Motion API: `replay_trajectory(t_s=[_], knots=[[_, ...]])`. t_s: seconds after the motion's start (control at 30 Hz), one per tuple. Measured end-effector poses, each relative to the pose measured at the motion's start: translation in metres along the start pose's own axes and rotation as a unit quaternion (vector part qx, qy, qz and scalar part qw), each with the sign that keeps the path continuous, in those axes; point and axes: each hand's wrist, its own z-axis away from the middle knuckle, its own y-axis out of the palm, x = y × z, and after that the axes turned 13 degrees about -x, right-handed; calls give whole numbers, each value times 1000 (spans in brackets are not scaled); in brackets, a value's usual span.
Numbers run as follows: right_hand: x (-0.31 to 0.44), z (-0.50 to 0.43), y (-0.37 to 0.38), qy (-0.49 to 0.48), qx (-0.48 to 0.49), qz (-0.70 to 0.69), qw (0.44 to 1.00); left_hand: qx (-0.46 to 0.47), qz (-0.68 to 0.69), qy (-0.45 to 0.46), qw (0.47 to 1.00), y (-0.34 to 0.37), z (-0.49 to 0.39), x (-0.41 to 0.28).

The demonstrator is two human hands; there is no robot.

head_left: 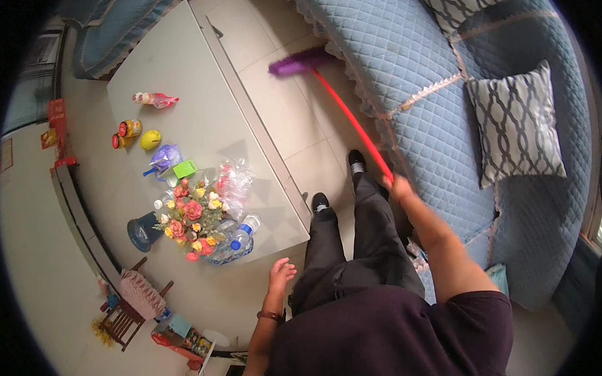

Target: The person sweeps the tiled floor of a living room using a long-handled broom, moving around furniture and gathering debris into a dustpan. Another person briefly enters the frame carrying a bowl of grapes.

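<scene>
My right hand [399, 188] grips the upper end of a red broom handle [351, 117]. The handle slants away to a purple broom head [299, 63], slightly blurred, on the tiled floor [298, 118] between the coffee table and the sofa; the head's far end reaches the sofa cover's ruffled edge. My left hand [282, 274] hangs near the table's near corner with nothing in it, its fingers loosely curled and a little apart. A bracelet [269, 315] is on the left wrist.
Left stands a coffee table [198, 92] bearing artificial flowers [192, 211], plastic bottles [243, 235], jars [130, 128] and a yellow fruit [151, 139]. A blue quilted sofa [428, 129] with patterned cushions [517, 125] lines the right. Beyond the table are a dark bin [142, 234] and wooden chair [121, 321].
</scene>
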Motion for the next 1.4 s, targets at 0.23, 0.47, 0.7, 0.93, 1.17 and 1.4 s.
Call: replay_trajectory(t_s=[0.23,0.47,0.7,0.93,1.17,1.4], knots=[[104,-202,-57,-49,23,32,998,-38,-7,-40,998,63,19,-18],[-19,-55,-103,5,45,48,998,39,-55,85,994,149,26,-79],[-31,-43,-142,38,150,101,983,15,17,63,998,174,19,-141],[85,-162,-192,-46,176,-40,983,7,14,122,992,159,-7,-159],[79,-193,-280,337,541,-231,735,-33,6,122,992,147,-55,-203],[140,-301,-233,-183,122,295,930,-16,29,74,997,137,-77,-291]])
